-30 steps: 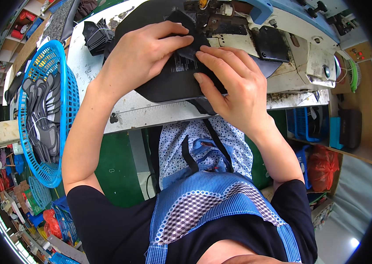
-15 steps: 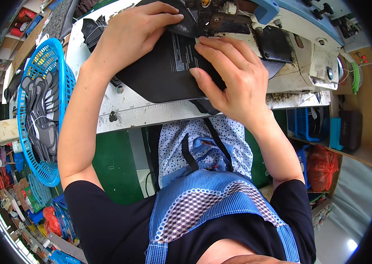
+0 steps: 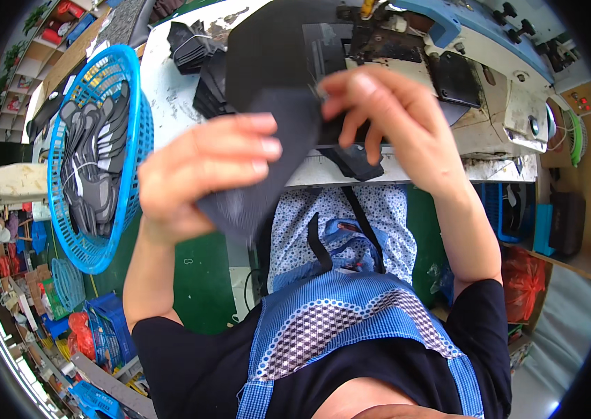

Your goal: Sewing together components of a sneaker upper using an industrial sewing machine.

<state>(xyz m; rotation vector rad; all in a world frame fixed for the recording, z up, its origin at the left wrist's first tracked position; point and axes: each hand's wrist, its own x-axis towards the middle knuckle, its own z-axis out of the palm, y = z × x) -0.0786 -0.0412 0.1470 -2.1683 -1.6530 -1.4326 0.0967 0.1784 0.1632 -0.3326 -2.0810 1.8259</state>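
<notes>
My left hand (image 3: 194, 167) grips a dark grey, pointed flat piece (image 3: 257, 199), held up over the table's front edge with my fingers across it. At the piece's upper end is my right hand (image 3: 389, 115), fingers bent and blurred; whether they pinch it is unclear. Behind both hands a large black sheet (image 3: 264, 49) with striped markings lies by the blue-and-white machine (image 3: 442, 28). A bundle of black pieces (image 3: 187, 49) and another dark stack (image 3: 211, 91) sit left of the sheet.
A blue basket (image 3: 145, 126) of tied grey cut pieces stands left of the white table (image 3: 166, 98). Below the machine, at right, are a blue crate (image 3: 494, 213) and a red bag (image 3: 522, 286). A dark piece (image 3: 358, 160) hangs at the front edge.
My left hand has moved down and toward me, lifting the pointed piece off the black sheet. My right hand has shifted and turned. The view has shifted slightly.
</notes>
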